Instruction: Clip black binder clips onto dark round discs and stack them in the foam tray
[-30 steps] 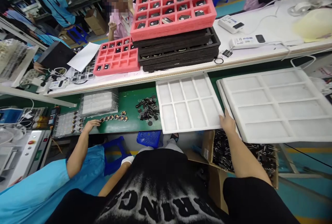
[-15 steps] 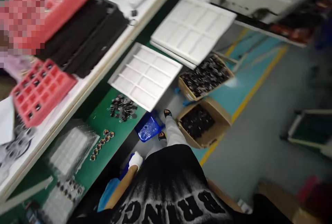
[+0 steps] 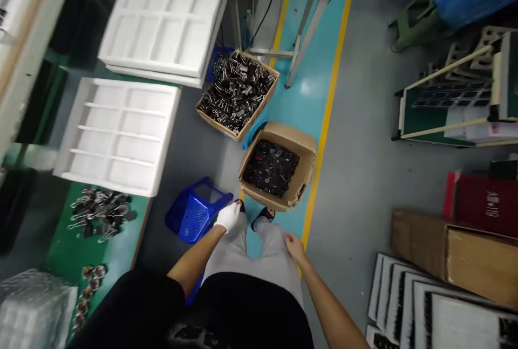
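Observation:
My left hand [image 3: 229,217], in a white glove, is low in front of my left leg, beside the corner of a blue plastic stool [image 3: 189,215]. Its fingers are curled in; whether anything is inside them or it touches the stool is unclear. At my right thigh, my bare right hand [image 3: 296,247] has loosely curled fingers and no visible object. Just beyond my feet sits an open cardboard box [image 3: 305,163] of dark flat pieces [image 3: 271,168]. Behind it, another cardboard box [image 3: 265,103] is heaped with black pieces with shiny wire loops [image 3: 238,90].
On the left, white compartment trays [image 3: 117,128] rest along a green bench [image 3: 65,241], near a pile of dark wire-looped pieces [image 3: 101,211] and several small round parts [image 3: 86,295]. A wheeled rack [image 3: 441,136], cartons [image 3: 481,262] and stacked panels [image 3: 404,295] stand right. Table legs [image 3: 309,36] rise ahead.
My view has swung right and downward, so the bench and pink trays have slid left. The boxes now appear ahead of my feet. My right hand has come into view.

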{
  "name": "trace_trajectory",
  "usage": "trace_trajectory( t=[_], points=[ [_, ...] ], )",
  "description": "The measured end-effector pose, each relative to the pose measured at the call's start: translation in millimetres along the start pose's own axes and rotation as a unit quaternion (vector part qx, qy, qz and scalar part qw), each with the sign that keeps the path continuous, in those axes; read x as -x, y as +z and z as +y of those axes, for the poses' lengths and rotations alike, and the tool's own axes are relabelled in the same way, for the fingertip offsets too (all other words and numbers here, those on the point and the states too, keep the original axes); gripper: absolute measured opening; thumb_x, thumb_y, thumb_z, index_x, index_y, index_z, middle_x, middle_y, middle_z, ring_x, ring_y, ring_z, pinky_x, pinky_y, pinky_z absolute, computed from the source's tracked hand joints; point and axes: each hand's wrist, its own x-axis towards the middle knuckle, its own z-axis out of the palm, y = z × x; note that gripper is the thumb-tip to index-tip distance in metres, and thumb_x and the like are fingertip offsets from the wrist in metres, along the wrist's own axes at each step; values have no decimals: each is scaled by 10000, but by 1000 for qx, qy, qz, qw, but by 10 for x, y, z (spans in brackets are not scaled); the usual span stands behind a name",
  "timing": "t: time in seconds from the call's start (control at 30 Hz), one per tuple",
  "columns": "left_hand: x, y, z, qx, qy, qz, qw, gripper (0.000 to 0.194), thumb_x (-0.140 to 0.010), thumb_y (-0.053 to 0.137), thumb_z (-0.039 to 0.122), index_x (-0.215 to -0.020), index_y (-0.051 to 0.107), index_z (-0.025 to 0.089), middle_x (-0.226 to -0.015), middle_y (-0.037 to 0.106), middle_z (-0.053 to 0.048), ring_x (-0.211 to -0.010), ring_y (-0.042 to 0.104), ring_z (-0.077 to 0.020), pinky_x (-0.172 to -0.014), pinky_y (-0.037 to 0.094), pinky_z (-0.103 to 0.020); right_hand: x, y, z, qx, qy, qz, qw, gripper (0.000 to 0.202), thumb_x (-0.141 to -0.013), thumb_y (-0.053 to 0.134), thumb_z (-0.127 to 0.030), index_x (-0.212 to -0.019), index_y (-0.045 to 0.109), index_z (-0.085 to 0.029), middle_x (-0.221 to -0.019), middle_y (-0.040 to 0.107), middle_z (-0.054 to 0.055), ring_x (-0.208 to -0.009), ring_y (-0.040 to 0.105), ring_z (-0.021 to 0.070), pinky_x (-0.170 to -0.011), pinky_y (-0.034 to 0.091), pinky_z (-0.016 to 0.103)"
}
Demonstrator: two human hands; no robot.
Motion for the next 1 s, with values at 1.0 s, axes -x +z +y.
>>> trace_trajectory(
  t=[1.0],
  points=[
    [-5508, 2202, 1887, 74, 145, 158, 974, 610, -907, 457, 704, -1403, 590, 376, -1535, 407, -152, -1352, 413, -470, -1069, 333, -693, -6054, 166, -173, 54, -81, 335, 937, 549, -982, 441, -538, -1479, 530, -323, -1605, 319, 129, -1417, 287, 401, -1092, 260, 656]
  ],
)
